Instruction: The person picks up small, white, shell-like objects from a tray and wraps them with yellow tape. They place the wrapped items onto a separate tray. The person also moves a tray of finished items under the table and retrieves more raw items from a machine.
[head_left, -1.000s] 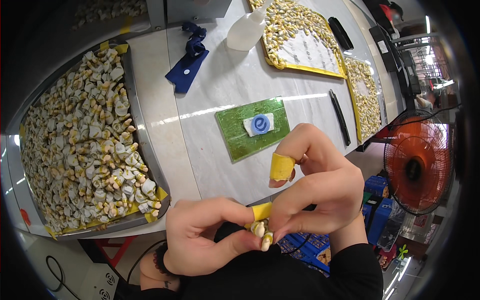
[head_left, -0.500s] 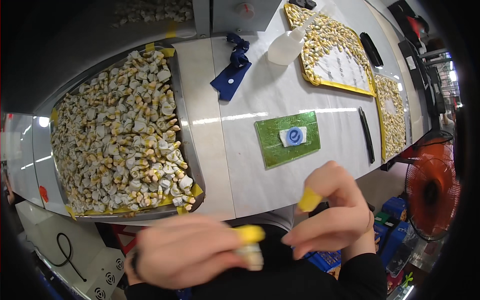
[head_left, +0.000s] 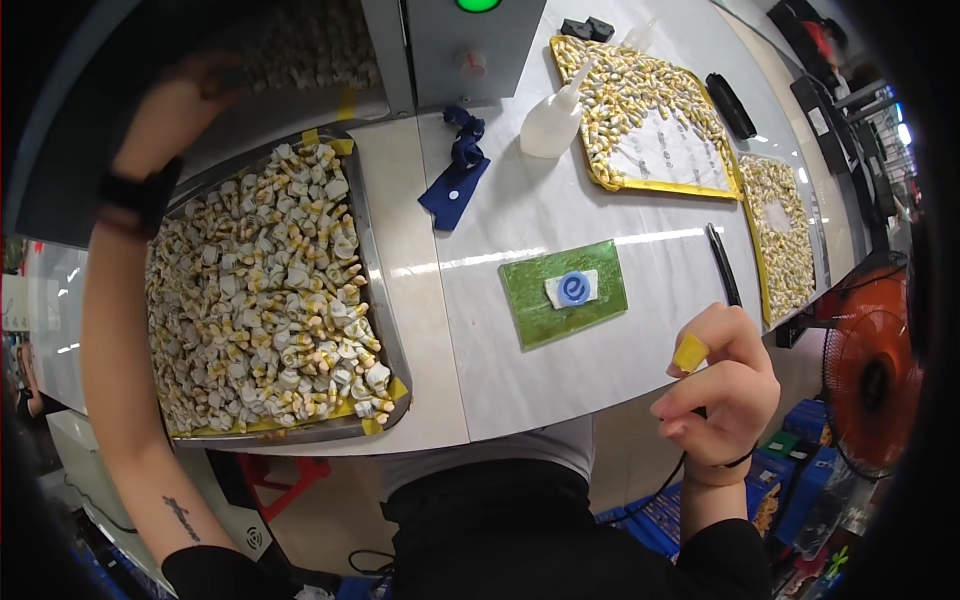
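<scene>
My left hand [head_left: 178,112] reaches far left into the shaded space beneath a grey machine, beside a dim pile of small white pieces [head_left: 312,50]. Its fingers look apart, with no piece visible between them, though the shade blurs them. Under my left arm lies a metal tray [head_left: 392,335] heaped with small white, yellow and flesh-toned moulded figures [head_left: 265,290]. Past the table's near right edge, my right hand [head_left: 730,385] is raised with its fingers curled and yellow tape round one fingertip. A dark bit shows among those fingers; what they hold I cannot make out.
A green slab [head_left: 525,305] with a blue ring-shaped piece [head_left: 574,288] lies mid-table. Behind stand a squeeze bottle [head_left: 548,128], a blue cloth strap [head_left: 455,195] and a yellow-edged tray [head_left: 660,188] of small pieces. A black pen [head_left: 722,265] and an orange fan [head_left: 868,360] are on the right.
My left hand has gone from the near middle, where it pinched a small white piece, up to the far left under the machine. My right hand has shifted right, still curled.
</scene>
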